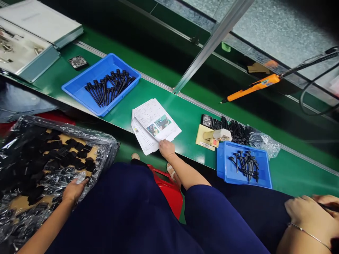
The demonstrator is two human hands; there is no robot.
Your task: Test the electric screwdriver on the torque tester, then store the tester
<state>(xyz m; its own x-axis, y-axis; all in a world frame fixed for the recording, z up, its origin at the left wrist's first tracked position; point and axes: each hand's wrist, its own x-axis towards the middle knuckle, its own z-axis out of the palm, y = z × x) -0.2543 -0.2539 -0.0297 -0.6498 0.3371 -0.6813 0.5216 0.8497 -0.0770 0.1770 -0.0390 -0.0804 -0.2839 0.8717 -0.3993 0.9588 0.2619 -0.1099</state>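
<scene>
My right hand (167, 148) pinches the lower edge of a small stack of printed sheets (148, 116) that lies partly on the green bench and juts over its front edge. The top sheet carries text and two photos. At the lower left, my left hand (75, 190) is closed on the clear plastic liner (83, 178) of a large box. Inside that box lie many black plastic parts (62, 151) over brown cardboard.
Blue trays (76, 90) (225, 176) of black screw-like parts stand on the green bench (122, 116). An orange electric screwdriver (254, 88) hangs above. A yellow fixture (201, 135), a red stool (172, 197) and a co-worker's hands (307, 211) are at right.
</scene>
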